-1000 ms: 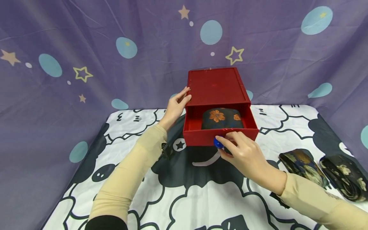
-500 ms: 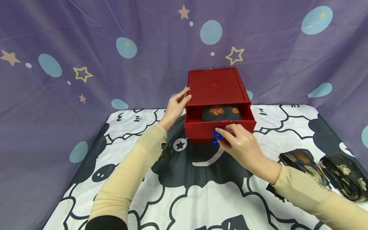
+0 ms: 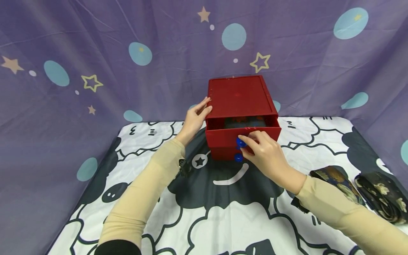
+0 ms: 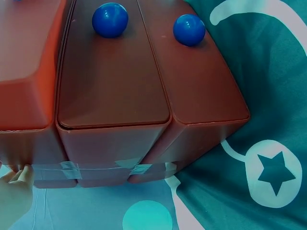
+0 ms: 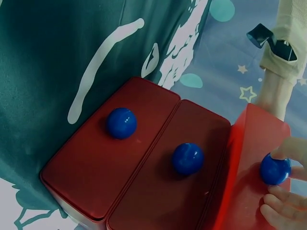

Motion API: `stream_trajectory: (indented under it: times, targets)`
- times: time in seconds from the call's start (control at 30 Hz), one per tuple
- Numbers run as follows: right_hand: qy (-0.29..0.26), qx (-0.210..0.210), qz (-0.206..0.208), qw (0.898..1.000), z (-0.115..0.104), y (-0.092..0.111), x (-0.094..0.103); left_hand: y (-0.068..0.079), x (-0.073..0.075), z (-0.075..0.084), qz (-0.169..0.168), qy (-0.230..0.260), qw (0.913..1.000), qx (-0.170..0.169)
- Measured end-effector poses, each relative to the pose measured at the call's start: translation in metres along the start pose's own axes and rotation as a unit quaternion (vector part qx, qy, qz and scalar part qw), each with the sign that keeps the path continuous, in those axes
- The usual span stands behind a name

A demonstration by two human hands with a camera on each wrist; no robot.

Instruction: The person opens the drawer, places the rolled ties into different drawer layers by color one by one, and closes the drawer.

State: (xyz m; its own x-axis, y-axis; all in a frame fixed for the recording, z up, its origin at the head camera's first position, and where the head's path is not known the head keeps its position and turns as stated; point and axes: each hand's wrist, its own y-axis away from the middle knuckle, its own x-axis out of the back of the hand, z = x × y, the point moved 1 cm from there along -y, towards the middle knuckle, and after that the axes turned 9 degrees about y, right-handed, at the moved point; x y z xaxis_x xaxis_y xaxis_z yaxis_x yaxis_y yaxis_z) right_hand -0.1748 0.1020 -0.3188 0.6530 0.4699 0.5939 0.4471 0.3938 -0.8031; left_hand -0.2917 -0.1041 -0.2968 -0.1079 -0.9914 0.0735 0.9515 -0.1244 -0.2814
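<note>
My right hand [image 3: 267, 152] pinches the round blue knob [image 3: 241, 142] of the top drawer [image 3: 220, 137] between thumb and fingers. That drawer stands partly out of a red plastic cabinet [image 3: 239, 95]. Inside it lies a dark cloth bundle [image 3: 244, 122] with orange flowers, half shaded by the cabinet top. With fingers straight, my left hand [image 3: 194, 119] rests against the cabinet's upper left side; its fingers [image 4: 19, 177] show at the lower left of the left wrist view. Below, the middle drawer [image 5: 168, 191] and bottom drawer [image 5: 96, 177] are closed, each with a blue knob.
Two folded dark floral cloths [image 3: 338, 182] lie on the right of the table, side by side. A white and dark cartoon-print cover [image 3: 223, 219] spreads over the table. Close behind the cabinet hangs a purple curtain [image 3: 178, 71] with stars and dots.
My right hand has pushed the top drawer farther back into the cabinet, covering more of the cloth bundle and revealing the lower drawers' knobs. The left hand has stayed in place.
</note>
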Motion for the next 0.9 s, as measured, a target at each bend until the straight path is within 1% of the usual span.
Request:
stream_trajectory:
  times: [0.17, 0.47, 0.9]
  targets:
    - [0.001, -0.007, -0.005, 1.0, 0.003, -0.003, -0.004, 0.0, 0.0, 0.0, 0.0, -0.004, 1.0, 0.003]
    - [0.01, -0.016, -0.002, 1.0, 0.008, -0.006, -0.011, 0.0, 0.001, 0.0, -0.004, -0.004, 0.9999, 0.009]
    - [0.009, -0.037, -0.004, 0.999, 0.012, -0.011, -0.018, 0.001, 0.0, 0.0, -0.003, 0.004, 1.0, 0.006]
